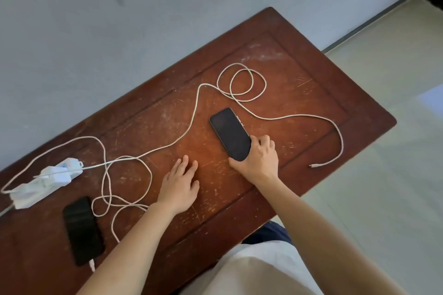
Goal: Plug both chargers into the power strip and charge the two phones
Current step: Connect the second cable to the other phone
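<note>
On the scratched wooden table (299, 60), the right hand (257, 159) grips the near end of a dark phone (230, 133), thumb on one edge, fingers curled over the other. The left hand (179, 185) lies flat and open, palm down, holding nothing. A second phone (82, 230), cable attached, lies at the left beside the white power strip (45, 181), which carries two chargers. One cable's free connector (312, 166) rests well right of the gripped phone.
</note>
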